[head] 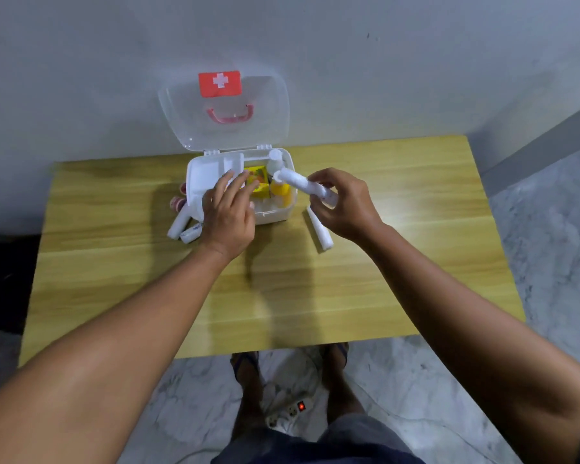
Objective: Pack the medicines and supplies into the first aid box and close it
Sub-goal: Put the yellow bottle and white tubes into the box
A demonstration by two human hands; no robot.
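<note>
- Nearest you, your feet stand on the marbled floor, with a power strip (pixel 301 406) between them showing a lit red switch.
- The wooden table (pixel 282 296) is bare along its near half; both your forearms reach across it.
- A spare roll (pixel 320 229) lies on the table just right of the box, below your right hand.
- Your left hand (pixel 228 212) is spread flat, fingers straight, reaching into the first aid box (pixel 275 216) from its front edge; the fingertips lie over the yellow packet (pixel 260 184) and the edge of the white tray (pixel 205 175). It grips nothing.
- Your right hand (pixel 342 202) pinches a white roll (pixel 298 182) between thumb and curled fingers, holding it tilted over the right rim of the box, its far end pointing inward.
- Left of the box, two more white rolls (pixel 181 226) lie on the table, and beside them some pink tape rings (pixel 176 202), partly hidden by the box.
- The box sits at the far middle of the table; inside, a yellow bottle (pixel 280 192) and a white cap (pixel 275 155) show on the right.
- The clear lid (pixel 272 105) stands open against the wall, bearing a red cross label (pixel 219 83) and a pink handle (pixel 230 115).
</note>
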